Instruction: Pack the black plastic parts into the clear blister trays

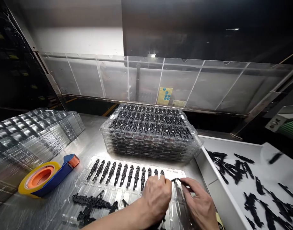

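A clear plastic tray point(88, 163) lies on the metal table in front of me, its far row filled with several black plastic parts point(123, 174). My left hand point(157, 196) rests knuckles-up on the tray, fingers curled over the row's right end. My right hand point(200, 203) pinches a thin black part point(176, 180) just above the tray's right side. A loose heap of black parts point(91, 204) lies on the tray's near left slots.
A stack of filled clear trays point(151, 134) stands behind. Empty clear trays point(28, 134) are stacked at left. A yellow and blue tape dispenser point(47, 175) lies near them. A white bin point(268, 150) at right holds scattered black parts point(235, 169).
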A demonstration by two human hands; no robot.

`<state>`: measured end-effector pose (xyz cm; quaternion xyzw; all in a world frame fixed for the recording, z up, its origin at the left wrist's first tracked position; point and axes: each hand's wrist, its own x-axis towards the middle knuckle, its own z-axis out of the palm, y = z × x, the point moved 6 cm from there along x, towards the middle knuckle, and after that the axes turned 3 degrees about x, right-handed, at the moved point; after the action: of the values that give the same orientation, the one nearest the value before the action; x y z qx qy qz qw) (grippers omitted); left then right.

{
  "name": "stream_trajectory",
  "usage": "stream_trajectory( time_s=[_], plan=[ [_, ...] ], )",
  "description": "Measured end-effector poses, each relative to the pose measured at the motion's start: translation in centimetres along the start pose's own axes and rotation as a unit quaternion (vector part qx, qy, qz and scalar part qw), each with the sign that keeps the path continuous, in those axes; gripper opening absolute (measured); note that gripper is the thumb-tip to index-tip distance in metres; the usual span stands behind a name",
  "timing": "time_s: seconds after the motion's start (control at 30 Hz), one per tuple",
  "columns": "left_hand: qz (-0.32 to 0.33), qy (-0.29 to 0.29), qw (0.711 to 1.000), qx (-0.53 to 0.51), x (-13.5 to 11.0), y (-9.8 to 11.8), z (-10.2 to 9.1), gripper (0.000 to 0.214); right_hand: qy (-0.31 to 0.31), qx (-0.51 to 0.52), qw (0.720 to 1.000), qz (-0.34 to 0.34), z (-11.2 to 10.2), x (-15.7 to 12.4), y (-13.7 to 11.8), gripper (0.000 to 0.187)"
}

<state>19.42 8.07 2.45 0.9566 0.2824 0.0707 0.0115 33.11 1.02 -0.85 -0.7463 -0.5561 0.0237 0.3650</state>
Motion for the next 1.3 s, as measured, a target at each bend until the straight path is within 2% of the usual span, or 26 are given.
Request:
stream_trajectory(
  time_s=[0.13, 0.27, 0.37, 0.5, 0.57, 0.77, 0.97, 1.07, 1.17, 1.23, 1.3],
  plan=[
    [0.046, 0.005, 0.998, 0.039, 2.0, 1.0, 1.3, 0.021, -0.063, -0.059, 0.995, -0.049, 2.0, -0.3, 1.2, 0.042],
    [0.082, 0.010, 0.996, 0.027, 2.7, 1.6, 2.0, 0.018, -0.118, -0.102, 0.985, -0.070, 3.1, -1.4, 2.3, 0.060],
    [0.111, 0.012, 0.994, 0.009, 2.6, 2.5, 2.6, 0.020, -0.132, -0.125, 0.981, -0.061, 3.2, -1.5, 2.3, 0.052],
    [0.128, -0.005, 0.991, -0.033, 2.9, 3.1, 3.1, 0.013, -0.130, -0.146, 0.980, -0.046, 2.7, -0.5, 1.1, 0.042],
    [0.113, -0.018, 0.992, -0.060, 3.0, 2.6, 3.2, 0.007, -0.127, -0.154, 0.979, -0.039, 2.4, 0.0, 0.8, 0.042],
    [0.065, -0.020, 0.992, -0.110, 2.8, 0.3, 2.4, 0.016, -0.136, -0.169, 0.976, -0.031, 2.3, 0.6, 1.3, 0.039],
    [0.068, -0.037, 0.989, -0.127, 3.2, 0.4, 2.6, 0.007, -0.122, -0.176, 0.976, -0.024, 2.7, 1.1, 1.4, 0.039],
    [0.067, -0.036, 0.988, -0.132, 3.3, 0.1, 1.5, 0.008, -0.111, -0.169, 0.979, -0.022, 1.8, 0.6, 1.1, 0.039],
    [0.050, -0.038, 0.989, -0.137, 1.8, -1.3, -0.3, 0.013, -0.118, -0.142, 0.983, -0.011, 0.5, -1.6, 0.0, 0.040],
    [0.049, -0.084, 0.984, -0.148, -0.4, -2.4, -1.1, 0.012, -0.180, -0.086, 0.980, -0.007, 0.6, -3.7, -1.6, 0.040],
    [0.072, -0.154, 0.973, -0.153, -3.2, -2.9, -1.2, 0.017, -0.260, -0.036, 0.965, -0.013, 1.7, -5.5, -3.8, 0.044]
  ],
)
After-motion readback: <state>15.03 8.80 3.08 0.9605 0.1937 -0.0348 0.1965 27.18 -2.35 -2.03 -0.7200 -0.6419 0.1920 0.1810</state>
